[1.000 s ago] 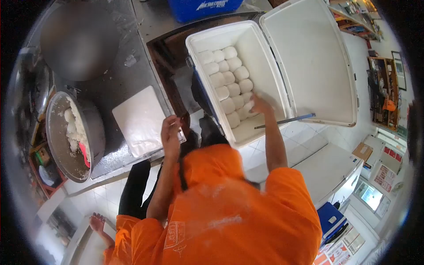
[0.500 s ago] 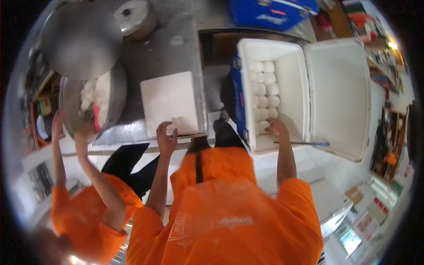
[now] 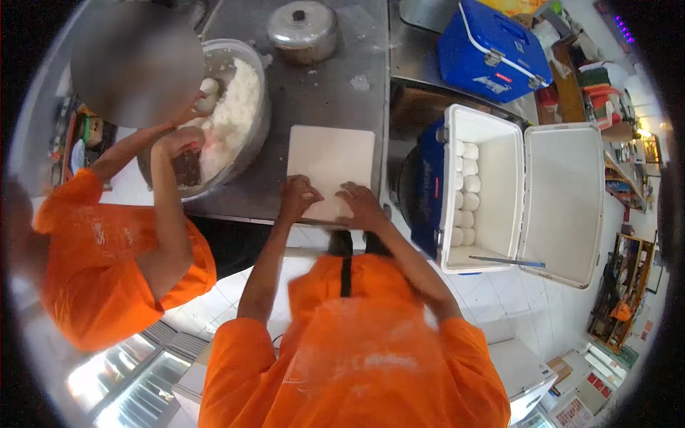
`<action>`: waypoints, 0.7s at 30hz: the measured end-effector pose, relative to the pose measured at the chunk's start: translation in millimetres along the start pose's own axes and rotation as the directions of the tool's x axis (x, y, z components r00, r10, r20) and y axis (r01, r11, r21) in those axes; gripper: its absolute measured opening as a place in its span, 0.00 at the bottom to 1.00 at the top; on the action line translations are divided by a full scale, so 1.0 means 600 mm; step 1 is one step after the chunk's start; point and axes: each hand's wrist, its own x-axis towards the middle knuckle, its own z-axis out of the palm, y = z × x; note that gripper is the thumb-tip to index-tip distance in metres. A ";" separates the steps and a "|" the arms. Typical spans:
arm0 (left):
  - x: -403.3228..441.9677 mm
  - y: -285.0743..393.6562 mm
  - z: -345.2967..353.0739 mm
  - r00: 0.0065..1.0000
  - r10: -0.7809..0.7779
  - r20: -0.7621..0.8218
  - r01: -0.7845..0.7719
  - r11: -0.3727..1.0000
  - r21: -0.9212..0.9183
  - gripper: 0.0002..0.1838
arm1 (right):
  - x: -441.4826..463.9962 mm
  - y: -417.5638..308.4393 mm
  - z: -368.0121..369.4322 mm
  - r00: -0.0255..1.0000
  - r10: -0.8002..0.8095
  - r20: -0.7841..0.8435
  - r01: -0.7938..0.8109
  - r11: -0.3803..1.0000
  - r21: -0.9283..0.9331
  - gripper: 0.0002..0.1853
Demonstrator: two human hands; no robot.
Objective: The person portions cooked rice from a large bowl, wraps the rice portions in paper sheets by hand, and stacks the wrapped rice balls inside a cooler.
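A pale square board (image 3: 332, 153) lies on the metal table's near edge in front of me. My left hand (image 3: 300, 197) is at its near left corner, fingers curled together; what they hold, if anything, is hidden. Across a small gap, my right hand (image 3: 362, 205) rests at the board's near right side, its fingers bent but apart, with no object visible in them. To the right, an open blue cooler (image 3: 492, 192) with a white inside holds rows of round white dough balls (image 3: 467, 200) along its left side.
At left a co-worker's hands (image 3: 178, 143) are inside a large metal basin (image 3: 260, 107) with a white doughy mass (image 3: 235, 107). A lidded pot (image 3: 303, 32) stands at the back. Behind the open cooler sits a closed blue cooler (image 3: 492, 53). A thin rod (image 3: 506, 262) crosses the open cooler's near edge.
My right hand has left the dough balls in the cooler and come to the board beside my left hand. The view has shifted. The co-worker's hands have moved deeper into the basin.
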 end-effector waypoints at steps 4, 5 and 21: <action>0.018 -0.002 0.006 0.996 -0.091 -0.016 0.092 0.994 0.065 0.07 | 0.014 0.009 0.049 0.997 0.003 0.076 0.004 0.996 -0.093 0.24; 0.023 -0.015 0.015 0.992 -0.101 0.080 0.095 0.993 0.070 0.10 | 0.018 0.017 0.054 0.987 0.079 0.142 -0.075 0.997 -0.030 0.24; 0.014 0.070 -0.039 0.985 0.041 0.165 -0.017 0.989 -0.144 0.27 | 0.028 -0.009 0.008 0.991 -0.003 -0.131 0.006 1.000 0.028 0.04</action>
